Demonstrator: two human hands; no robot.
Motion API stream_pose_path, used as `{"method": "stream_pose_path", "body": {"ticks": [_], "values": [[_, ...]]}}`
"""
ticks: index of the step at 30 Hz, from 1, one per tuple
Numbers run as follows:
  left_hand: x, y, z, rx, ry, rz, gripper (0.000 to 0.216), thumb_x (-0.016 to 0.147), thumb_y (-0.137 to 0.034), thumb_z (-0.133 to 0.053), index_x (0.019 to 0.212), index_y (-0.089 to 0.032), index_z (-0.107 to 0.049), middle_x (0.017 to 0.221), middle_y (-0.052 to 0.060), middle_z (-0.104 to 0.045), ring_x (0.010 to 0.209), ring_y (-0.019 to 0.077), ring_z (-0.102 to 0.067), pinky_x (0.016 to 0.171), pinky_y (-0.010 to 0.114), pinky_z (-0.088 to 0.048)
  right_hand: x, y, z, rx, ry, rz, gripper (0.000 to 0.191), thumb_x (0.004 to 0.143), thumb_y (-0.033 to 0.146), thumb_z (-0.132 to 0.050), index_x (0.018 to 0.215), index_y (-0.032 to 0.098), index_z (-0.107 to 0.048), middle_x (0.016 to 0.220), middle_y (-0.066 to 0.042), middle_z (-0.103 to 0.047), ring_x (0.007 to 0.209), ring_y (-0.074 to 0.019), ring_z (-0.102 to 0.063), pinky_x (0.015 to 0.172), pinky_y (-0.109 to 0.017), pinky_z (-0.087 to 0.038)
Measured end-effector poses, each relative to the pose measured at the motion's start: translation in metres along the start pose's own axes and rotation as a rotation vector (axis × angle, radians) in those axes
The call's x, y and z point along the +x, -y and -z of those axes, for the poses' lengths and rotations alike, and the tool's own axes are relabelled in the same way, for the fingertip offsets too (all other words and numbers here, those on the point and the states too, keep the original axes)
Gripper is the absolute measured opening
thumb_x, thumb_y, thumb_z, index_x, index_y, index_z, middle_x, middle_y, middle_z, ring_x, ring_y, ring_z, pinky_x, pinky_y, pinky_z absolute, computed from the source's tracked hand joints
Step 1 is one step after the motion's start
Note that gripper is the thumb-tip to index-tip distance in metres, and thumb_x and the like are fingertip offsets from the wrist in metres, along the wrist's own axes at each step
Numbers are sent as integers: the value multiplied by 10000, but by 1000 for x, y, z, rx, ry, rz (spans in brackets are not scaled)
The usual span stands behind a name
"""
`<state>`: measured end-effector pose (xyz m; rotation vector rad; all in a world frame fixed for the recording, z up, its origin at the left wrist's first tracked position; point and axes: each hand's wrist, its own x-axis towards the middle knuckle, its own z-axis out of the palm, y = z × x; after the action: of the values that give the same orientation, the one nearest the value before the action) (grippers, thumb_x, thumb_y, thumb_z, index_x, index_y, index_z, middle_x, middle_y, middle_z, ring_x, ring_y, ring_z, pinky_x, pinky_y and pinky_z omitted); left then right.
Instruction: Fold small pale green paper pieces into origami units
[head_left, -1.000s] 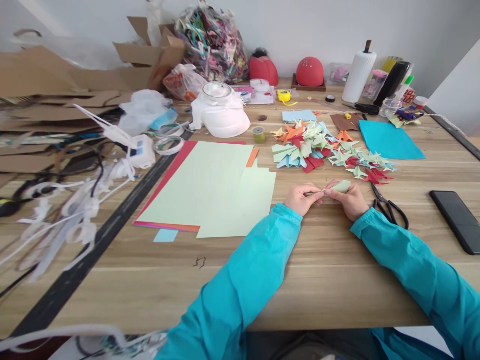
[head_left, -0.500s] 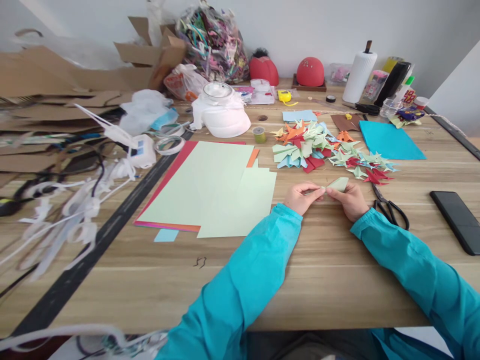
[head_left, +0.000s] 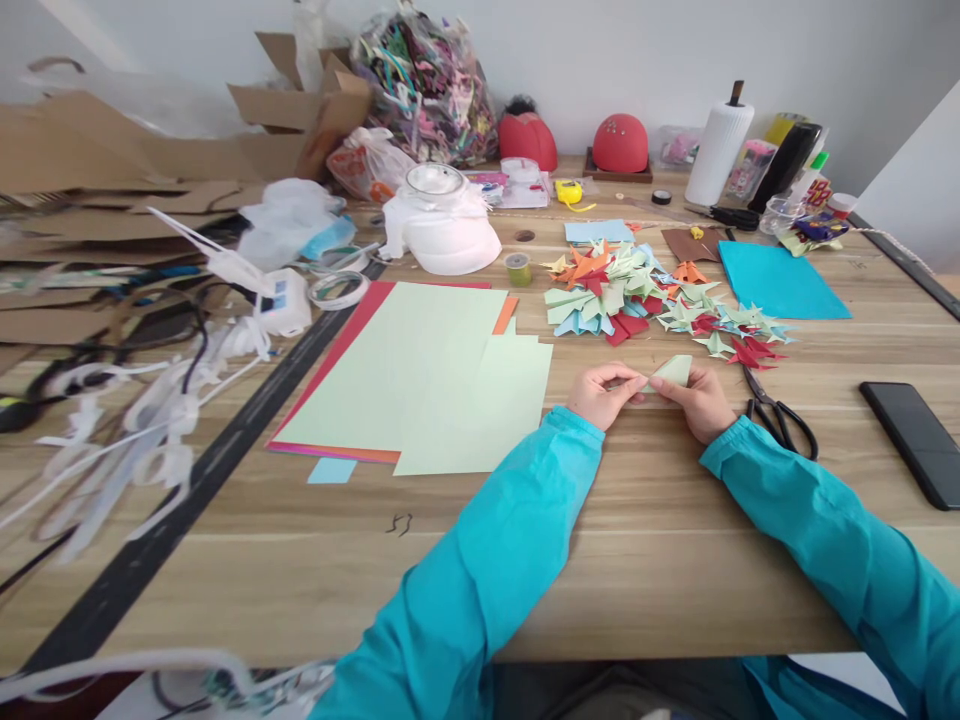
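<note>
A small folded piece of pale green paper (head_left: pixel 676 371) is held between my two hands, just above the wooden table. My left hand (head_left: pixel 604 396) pinches its left end between thumb and fingers. My right hand (head_left: pixel 700 402) grips the wider right part, thumb on top, with the fingers behind it partly hidden. Past my hands lies a heap of folded paper pieces (head_left: pixel 622 285) in green, red, orange and blue. Black-handled scissors (head_left: pixel 784 420) rest beside my right wrist.
Left of my hands are large pale green sheets (head_left: pixel 405 370) over red and orange ones. A phone (head_left: pixel 911 440) lies at the right. Blue paper (head_left: pixel 784 282), a thread spool (head_left: pixel 517 269) and a white router (head_left: pixel 283 302) with tangled cables are further off.
The fingertips of both hands have shifted slightly on the folded green paper, whose raised corner has moved a little to the left. Everything else stays in place.
</note>
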<state>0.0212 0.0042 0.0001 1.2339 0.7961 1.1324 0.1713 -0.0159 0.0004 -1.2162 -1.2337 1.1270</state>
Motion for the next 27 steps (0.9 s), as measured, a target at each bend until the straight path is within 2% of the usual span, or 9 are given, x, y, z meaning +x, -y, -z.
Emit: {"method": "stream_pose_path", "body": {"ticks": [6,16,27], "values": [[0,3,0,-43,-25,20,243,527,-307,-742,645,-119,-642,664,13,-616,536,109,-587,561,257,-505,0,3,-1,5,37,43,255,567,388,-735,602,169,-610,558,30,-531,522,-86,-415,507,-233,-331],[2,3,2,-73,8,41,252,515,-337,-746,611,-132,-635,624,-7,-608,542,113,-593,578,270,-511,-1,7,-2,-33,46,43,282,560,434,-725,591,176,-615,550,22,-528,518,-95,-414,499,-245,-339],[0,-1,2,-4,35,75,244,527,-329,-735,586,-129,-608,534,-20,-572,493,113,-576,523,256,-488,-1,5,-3,107,3,-19,234,549,364,-753,570,181,-609,561,34,-537,521,-84,-431,521,-235,-365]]}}
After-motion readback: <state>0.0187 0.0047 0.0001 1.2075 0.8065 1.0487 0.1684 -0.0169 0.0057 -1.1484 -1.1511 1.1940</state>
